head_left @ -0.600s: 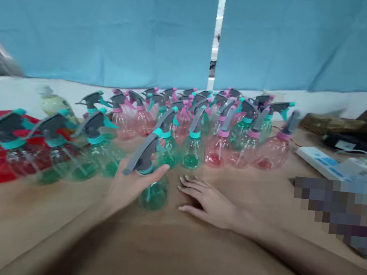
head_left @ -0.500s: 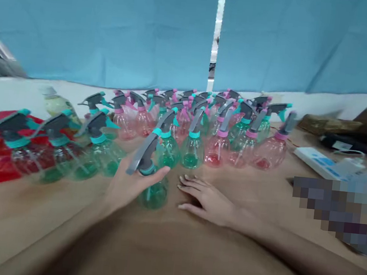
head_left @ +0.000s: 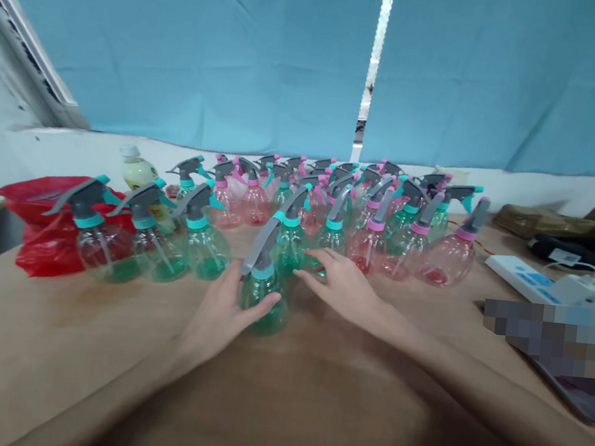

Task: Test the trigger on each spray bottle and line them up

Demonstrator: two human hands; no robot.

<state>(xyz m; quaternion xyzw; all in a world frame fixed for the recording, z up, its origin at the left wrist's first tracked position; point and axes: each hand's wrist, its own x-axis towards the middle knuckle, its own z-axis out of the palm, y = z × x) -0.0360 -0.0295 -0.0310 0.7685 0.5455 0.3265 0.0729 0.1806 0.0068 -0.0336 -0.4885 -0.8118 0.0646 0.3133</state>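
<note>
Green-tinted spray bottle [head_left: 264, 307], upright on the surface [head_left: 80, 342], grey trigger slanting up and away; left hand [head_left: 223, 314] clasps its neck. Right hand [head_left: 346, 291] just to its right, unclenched and empty (fingers spread), fingertips near the next green bottle [head_left: 330, 239] beyond.

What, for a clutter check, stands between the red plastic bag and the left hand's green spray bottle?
Three clear green spray bottles with grey triggers, in the head view.

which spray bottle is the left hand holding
The green spray bottle standing alone in front of the other bottles, nearest the camera, with a teal collar and grey trigger. The left hand wraps around its body.
</note>
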